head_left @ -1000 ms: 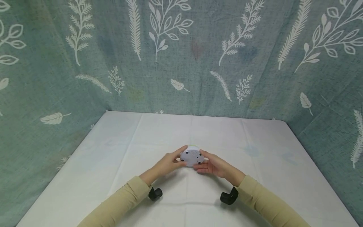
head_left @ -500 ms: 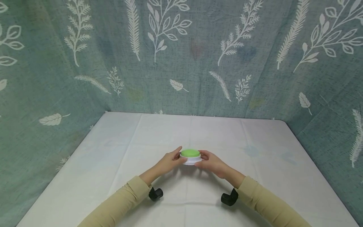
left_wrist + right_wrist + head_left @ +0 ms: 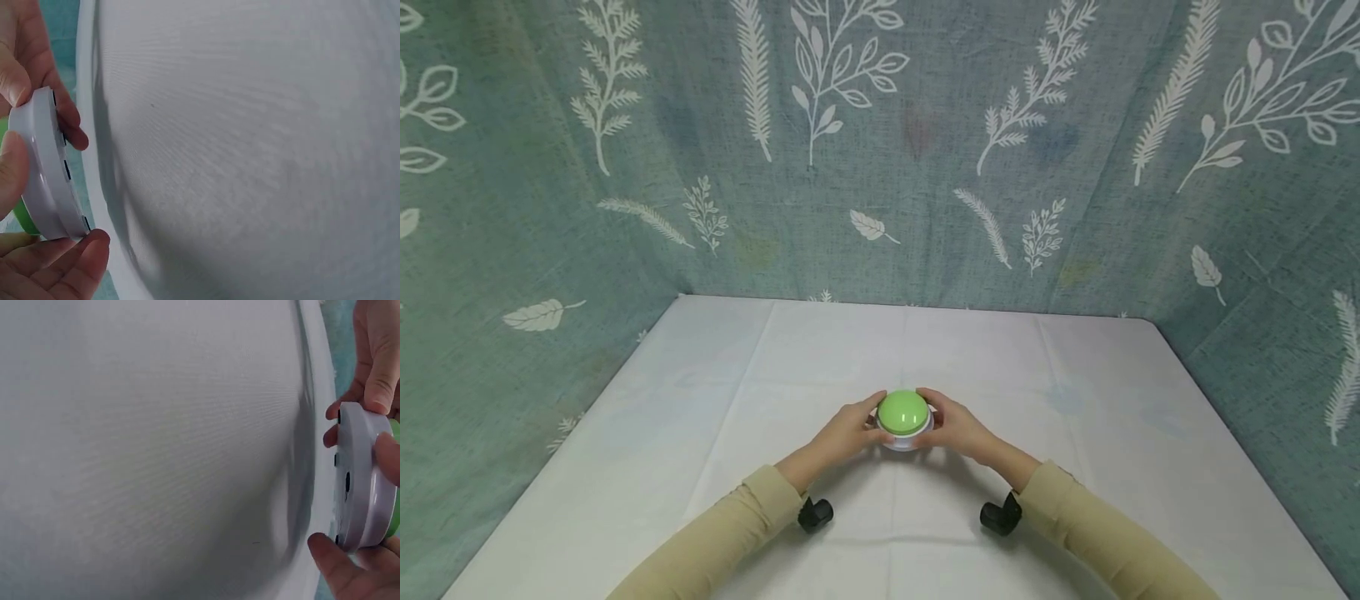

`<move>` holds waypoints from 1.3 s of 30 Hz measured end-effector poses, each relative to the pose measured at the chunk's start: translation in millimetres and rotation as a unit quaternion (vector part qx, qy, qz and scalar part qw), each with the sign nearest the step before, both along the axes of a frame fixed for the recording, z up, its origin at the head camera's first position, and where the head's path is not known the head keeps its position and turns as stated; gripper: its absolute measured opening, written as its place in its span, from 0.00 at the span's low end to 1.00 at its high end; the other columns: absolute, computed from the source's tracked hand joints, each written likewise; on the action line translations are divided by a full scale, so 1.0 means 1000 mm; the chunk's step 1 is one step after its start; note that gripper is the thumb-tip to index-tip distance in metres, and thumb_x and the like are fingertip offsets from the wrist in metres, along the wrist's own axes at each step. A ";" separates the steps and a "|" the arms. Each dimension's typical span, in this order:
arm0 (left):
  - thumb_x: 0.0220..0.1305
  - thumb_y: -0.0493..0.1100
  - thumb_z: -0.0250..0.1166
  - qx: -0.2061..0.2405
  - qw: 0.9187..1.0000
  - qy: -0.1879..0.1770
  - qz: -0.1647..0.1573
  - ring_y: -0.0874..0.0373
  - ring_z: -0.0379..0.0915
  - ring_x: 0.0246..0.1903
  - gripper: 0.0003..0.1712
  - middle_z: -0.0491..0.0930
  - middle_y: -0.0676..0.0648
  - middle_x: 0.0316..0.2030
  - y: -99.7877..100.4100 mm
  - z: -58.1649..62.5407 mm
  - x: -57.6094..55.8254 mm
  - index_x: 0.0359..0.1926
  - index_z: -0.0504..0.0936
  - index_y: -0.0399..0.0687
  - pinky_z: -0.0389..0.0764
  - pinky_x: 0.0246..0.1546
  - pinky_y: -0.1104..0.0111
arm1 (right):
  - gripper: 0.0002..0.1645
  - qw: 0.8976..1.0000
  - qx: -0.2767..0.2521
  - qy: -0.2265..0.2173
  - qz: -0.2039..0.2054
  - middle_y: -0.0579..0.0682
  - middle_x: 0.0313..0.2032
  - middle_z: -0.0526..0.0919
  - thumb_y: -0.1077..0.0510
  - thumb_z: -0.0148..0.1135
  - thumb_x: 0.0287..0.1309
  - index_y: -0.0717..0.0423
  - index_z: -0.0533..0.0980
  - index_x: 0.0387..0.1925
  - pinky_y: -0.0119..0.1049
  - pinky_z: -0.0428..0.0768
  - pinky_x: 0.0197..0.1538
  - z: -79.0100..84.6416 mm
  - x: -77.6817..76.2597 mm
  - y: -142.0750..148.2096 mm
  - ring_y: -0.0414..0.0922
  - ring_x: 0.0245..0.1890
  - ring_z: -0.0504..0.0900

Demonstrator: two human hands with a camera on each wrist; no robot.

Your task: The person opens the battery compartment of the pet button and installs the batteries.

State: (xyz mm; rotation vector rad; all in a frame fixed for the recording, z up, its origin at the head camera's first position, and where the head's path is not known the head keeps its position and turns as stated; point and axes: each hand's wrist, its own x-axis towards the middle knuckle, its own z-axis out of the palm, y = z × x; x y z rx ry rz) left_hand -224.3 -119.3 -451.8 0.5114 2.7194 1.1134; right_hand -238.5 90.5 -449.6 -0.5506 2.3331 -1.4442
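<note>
Both hands hold a push button [image 3: 903,413] with a glossy green dome and a round white base. My left hand [image 3: 847,430] pinches it from the left, thumb on the near side of the rim. From the right, my right hand [image 3: 961,428] grips the opposite side in much the same way. In the left wrist view the white base [image 3: 44,162] is seen edge-on, with small dark feet on its underside. The right wrist view shows the base [image 3: 365,481] raised off the table, fingers reaching to its underside.
A white cloth covers the table [image 3: 760,367]. Green leaf-patterned fabric [image 3: 880,167] hangs behind it and at the sides. A black wrist camera [image 3: 815,515] sits under the left cuff, another black camera [image 3: 1002,517] under the right.
The push button has turned over in both hands: its white, dotted underside faced the head camera first, then its side, and now the green dome tilts toward the camera. Both hands stay near the same place.
</note>
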 end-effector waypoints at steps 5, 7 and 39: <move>0.50 0.48 0.68 -0.041 0.999 0.025 0.001 0.46 0.71 0.52 0.45 0.70 0.36 0.57 0.001 0.002 -0.002 0.64 0.59 0.33 0.71 0.52 0.57 | 0.49 0.997 0.066 0.036 -0.016 0.58 0.62 0.66 0.59 0.73 0.41 0.59 0.59 0.65 0.52 0.67 0.57 -0.001 -0.004 -0.007 0.58 0.58 0.69; 0.49 0.48 0.68 -0.057 0.998 0.030 -0.002 0.45 0.67 0.56 0.45 0.68 0.36 0.59 0.002 0.003 -0.003 0.64 0.60 0.32 0.67 0.56 0.57 | 0.49 0.995 0.090 0.042 -0.015 0.57 0.61 0.68 0.58 0.73 0.40 0.59 0.60 0.64 0.53 0.67 0.56 -0.001 -0.006 -0.009 0.56 0.56 0.70; 0.45 0.53 0.72 -0.129 0.991 0.012 0.005 0.45 0.66 0.58 0.48 0.69 0.38 0.58 0.000 0.003 -0.006 0.63 0.62 0.38 0.66 0.56 0.55 | 0.49 0.982 0.155 0.085 0.059 0.59 0.58 0.70 0.57 0.72 0.43 0.62 0.58 0.64 0.48 0.71 0.53 0.000 -0.010 -0.006 0.51 0.51 0.73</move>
